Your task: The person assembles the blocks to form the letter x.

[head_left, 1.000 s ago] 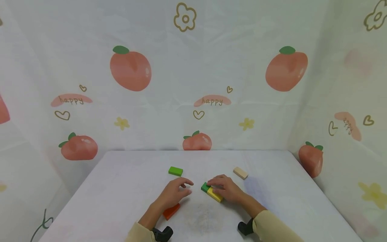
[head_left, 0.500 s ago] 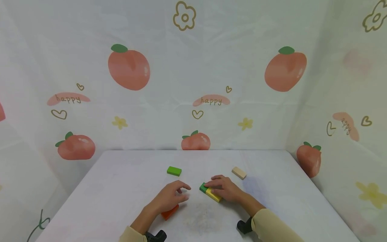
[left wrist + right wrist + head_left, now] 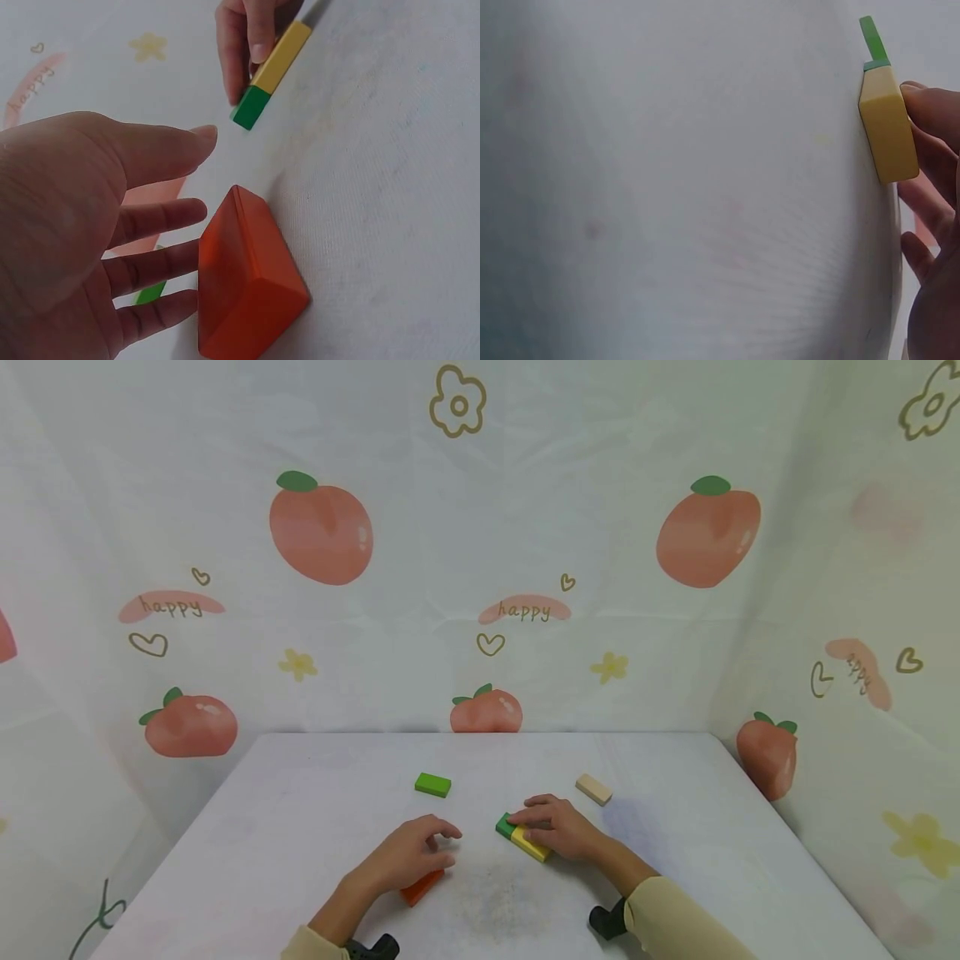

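My left hand point(image 3: 408, 852) hovers beside an orange-red block point(image 3: 255, 277), thumb and fingers spread apart with nothing between them. In the left wrist view, its fingertips overlap the block's edge. A yellow block point(image 3: 531, 843) and a dark green block point(image 3: 505, 825) lie end to end on the white tabletop, forming one slanted row. At the far side of this row, my right hand point(image 3: 564, 828) touches it with bent fingers: the index finger reaches the green end, the thumb the yellow block. In the right wrist view the thumb point(image 3: 934, 112) meets the yellow block's edge.
A bright green block point(image 3: 432, 785) lies farther back on the left, and a beige block point(image 3: 594, 789) farther back on the right. White cloth printed with fruit and flowers point(image 3: 480, 527) hangs around the table point(image 3: 315, 777). Dark wrist mounts point(image 3: 607, 921) sit below both hands.
My left hand has drawn back leftward and toward me, away from the yellow and green row, showing more space between the hands. The right hand and the blocks hold their places.
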A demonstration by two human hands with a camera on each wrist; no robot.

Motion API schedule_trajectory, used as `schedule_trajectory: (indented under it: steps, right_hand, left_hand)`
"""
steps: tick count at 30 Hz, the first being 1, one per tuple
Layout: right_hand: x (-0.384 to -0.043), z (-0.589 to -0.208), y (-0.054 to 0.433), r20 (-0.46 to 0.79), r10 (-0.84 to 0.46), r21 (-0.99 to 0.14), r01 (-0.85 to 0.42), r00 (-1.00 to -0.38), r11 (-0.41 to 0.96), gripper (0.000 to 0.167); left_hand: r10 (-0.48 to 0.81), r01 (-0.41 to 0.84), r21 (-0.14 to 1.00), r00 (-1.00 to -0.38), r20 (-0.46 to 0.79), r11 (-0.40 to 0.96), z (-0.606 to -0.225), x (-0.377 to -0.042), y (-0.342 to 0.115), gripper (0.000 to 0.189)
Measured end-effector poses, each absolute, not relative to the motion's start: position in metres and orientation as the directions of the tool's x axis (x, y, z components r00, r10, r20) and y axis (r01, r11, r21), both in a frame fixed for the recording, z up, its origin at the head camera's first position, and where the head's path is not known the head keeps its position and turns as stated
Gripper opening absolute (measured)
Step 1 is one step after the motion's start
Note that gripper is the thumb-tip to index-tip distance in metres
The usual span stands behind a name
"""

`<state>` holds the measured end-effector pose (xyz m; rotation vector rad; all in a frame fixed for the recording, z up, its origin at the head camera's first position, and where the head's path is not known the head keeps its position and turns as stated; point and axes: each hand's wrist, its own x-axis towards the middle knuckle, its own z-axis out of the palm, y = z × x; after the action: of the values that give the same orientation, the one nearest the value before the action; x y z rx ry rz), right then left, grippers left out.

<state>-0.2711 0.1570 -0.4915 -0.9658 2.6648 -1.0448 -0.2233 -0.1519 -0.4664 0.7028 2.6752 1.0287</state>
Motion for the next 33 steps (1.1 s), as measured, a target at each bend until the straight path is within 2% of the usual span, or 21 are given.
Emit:
schedule_trajectory:
  steps: [11,19,26,33]
  right_hand:
    - [-0.274,-0.495,0.16,0.131,-0.618,-0.657,-0.535,-0.775,0.531,0.03]
    - [-0.274,-0.495,0.16,0.138,-0.621,-0.665,-0.537,-0.771,0.519,0.029]
    - [-0.274,-0.494,0.16,0.138,-0.62,-0.674,-0.532,-0.772,0.513,0.029]
    - [-0.273,-0.493,0.159,0.122,-0.614,-0.677,-0.518,-0.78,0.523,0.029]
  left_hand:
    - [0.483,0.342,0.632,-0.874,-0.057,0.695,-0.465,-0.219,-0.155,0.029]
    - [0.474,0.358,0.588,-0.879,-0.049,0.725,-0.467,-0.218,-0.158,0.031]
    - [0.479,0.389,0.537,-0.877,-0.032,0.748,-0.468,-0.213,-0.161,0.038]
    - [0.457,0.354,0.522,-0.886,-0.077,0.776,-0.468,-0.208,-0.162,0.042]
